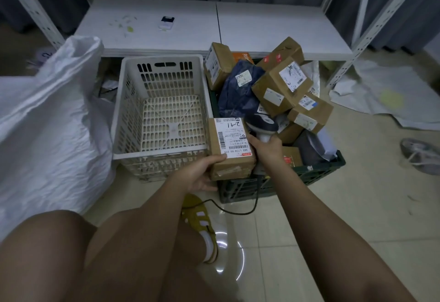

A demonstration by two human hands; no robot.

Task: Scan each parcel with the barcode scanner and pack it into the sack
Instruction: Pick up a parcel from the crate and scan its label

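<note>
My left hand (201, 175) grips a small cardboard parcel (232, 158) by its near left corner, white shipping label facing up. My right hand (267, 150) holds the barcode scanner (262, 124) by its white handle, its dark head just right of the parcel's far edge. The scanner's black cable runs down to the floor. A dark green crate (316, 174) at the right is heaped with cardboard boxes (282, 87) and a dark blue soft bag (240, 92). The white woven sack (54, 123) stands open at the left.
A white plastic crate (133, 101) with nothing inside sits between the sack and the green crate. Behind is a low white shelf (262, 27) with a small device (166, 23) on it. Another sack (381, 96) lies flat on the tiled floor at the right, near a shoe (420, 156).
</note>
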